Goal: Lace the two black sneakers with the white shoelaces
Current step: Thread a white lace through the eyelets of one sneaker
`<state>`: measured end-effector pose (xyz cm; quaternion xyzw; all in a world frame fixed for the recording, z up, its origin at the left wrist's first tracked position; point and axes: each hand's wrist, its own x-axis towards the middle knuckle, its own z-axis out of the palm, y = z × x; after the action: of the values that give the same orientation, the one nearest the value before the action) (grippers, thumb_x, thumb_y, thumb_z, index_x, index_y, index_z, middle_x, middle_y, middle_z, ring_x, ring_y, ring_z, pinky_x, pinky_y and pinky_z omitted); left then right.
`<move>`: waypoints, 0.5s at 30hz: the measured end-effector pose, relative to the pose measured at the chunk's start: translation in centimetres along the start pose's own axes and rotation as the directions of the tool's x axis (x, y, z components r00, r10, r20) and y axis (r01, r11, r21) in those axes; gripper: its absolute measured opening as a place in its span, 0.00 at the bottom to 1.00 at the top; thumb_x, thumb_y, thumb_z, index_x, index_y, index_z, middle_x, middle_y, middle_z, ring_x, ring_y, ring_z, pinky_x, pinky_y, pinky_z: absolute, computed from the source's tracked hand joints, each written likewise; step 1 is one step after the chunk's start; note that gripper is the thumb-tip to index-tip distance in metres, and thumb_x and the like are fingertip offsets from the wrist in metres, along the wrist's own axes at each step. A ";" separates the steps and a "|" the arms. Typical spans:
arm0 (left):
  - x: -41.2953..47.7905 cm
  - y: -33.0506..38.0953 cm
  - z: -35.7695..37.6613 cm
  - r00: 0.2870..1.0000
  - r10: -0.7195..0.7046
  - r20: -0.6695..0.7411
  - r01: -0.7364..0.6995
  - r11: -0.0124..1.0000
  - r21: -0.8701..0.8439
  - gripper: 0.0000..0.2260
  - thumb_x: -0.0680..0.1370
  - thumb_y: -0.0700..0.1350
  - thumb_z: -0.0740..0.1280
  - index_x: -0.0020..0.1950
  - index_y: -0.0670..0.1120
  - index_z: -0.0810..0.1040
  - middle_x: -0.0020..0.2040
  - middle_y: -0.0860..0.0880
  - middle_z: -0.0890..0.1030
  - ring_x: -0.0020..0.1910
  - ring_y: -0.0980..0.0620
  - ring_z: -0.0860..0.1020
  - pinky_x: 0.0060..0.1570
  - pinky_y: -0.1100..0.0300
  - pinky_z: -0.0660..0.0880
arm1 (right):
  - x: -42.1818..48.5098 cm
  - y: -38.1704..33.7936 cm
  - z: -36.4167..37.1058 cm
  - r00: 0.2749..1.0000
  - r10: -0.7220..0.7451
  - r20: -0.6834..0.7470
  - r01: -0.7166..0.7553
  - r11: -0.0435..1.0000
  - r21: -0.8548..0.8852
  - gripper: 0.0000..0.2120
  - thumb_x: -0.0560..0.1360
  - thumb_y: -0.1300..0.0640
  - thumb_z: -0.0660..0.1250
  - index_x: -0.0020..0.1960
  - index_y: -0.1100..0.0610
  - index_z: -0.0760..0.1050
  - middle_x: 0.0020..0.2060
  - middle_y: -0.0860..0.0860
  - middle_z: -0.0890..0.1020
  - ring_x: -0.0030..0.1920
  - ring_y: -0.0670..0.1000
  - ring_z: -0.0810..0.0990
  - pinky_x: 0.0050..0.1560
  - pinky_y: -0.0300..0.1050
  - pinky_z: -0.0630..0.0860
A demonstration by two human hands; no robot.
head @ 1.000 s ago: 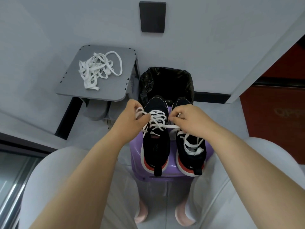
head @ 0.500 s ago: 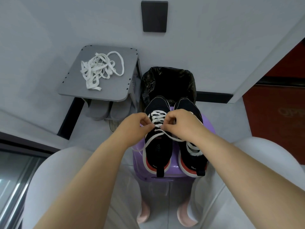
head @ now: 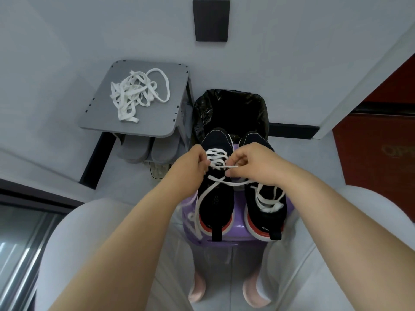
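Where the frame begins, far left: a glass panel (head: 20,254) and its metal track run along the floor edge, close beside the left knee (head: 78,243) in pale trousers.
Side table: grey top (head: 157,122) with rounded corners, back edge at the wall; only a narrow gap between its right edge and the bin.
Spare laces: tangled white heap (head: 134,95) on the table top, well inside its edges.
Grey slippers: a pair (head: 134,151) tucked under the table's front edge.
Left hand: (head: 190,164) fingers curled, pinching the white shoelace at the left side of the left sneaker's eyelets.
Left sneaker: (head: 216,205) black, red-and-white sole, on the purple stool; toe at the bin's near rim, heel tab over the stool's front rim.
White shoelace: (head: 216,158) rows cross the upper eyelets; one short strand is taut between the hands; a long free end drops over the stool's left edge.
Right hand: (head: 258,167) thumb and forefinger pinch that same lace; the hand lies over the right sneaker's forefoot.
Right sneaker: (head: 265,218) just beside the left one, parallel; its own lace (head: 267,200) sits in a loose bunch at the opening.
Purple stool: (head: 233,240) between the knees; the sneakers take nearly its whole width.
Bin: black liner (head: 231,108), mouth open, directly behind the stool.
Wall plate: black rectangle (head: 211,19) above the bin.
Pink slippers: two (head: 197,288) on the floor under the stool.
Right side: right knee (head: 359,221); a strip of open floor between bin and pale door frame; red panel (head: 381,142) beyond.
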<state>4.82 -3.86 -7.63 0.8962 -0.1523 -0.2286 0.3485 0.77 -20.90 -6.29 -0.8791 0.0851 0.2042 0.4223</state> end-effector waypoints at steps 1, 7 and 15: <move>0.0 0.0 0.0 1.000 0.000 0.016 0.000 1.000 0.005 0.06 0.81 0.44 0.57 0.47 0.43 0.68 0.38 0.48 0.74 0.35 0.53 0.69 0.37 0.61 0.67 | -0.1 0.1 -0.2 1.000 0.003 0.004 -0.003 1.000 -0.021 0.04 0.70 0.55 0.74 0.44 0.52 0.81 0.29 0.43 0.77 0.30 0.40 0.74 0.37 0.34 0.69; -0.2 -0.3 -1.2 0.986 -0.059 0.156 0.034 0.987 0.158 0.10 0.76 0.54 0.65 0.49 0.48 0.73 0.35 0.54 0.71 0.34 0.57 0.70 0.33 0.62 0.64 | -0.5 0.3 -1.1 0.998 0.024 -0.056 -0.040 0.952 -0.305 0.06 0.72 0.58 0.68 0.41 0.51 0.83 0.28 0.43 0.74 0.30 0.42 0.71 0.34 0.37 0.66; -0.3 -0.3 -2.8 0.991 -0.045 0.124 0.024 0.986 0.167 0.12 0.73 0.51 0.71 0.34 0.48 0.74 0.29 0.52 0.67 0.29 0.55 0.65 0.30 0.63 0.60 | -0.6 -0.7 -0.9 0.996 0.079 -0.044 -0.046 0.864 0.502 0.11 0.78 0.59 0.56 0.43 0.56 0.77 0.40 0.46 0.85 0.44 0.44 0.82 0.47 0.36 0.73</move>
<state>6.03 -1.95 -5.95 0.9080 -0.1772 -0.2778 0.2588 0.74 -21.16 -5.08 -0.7424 0.1768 0.1608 0.6259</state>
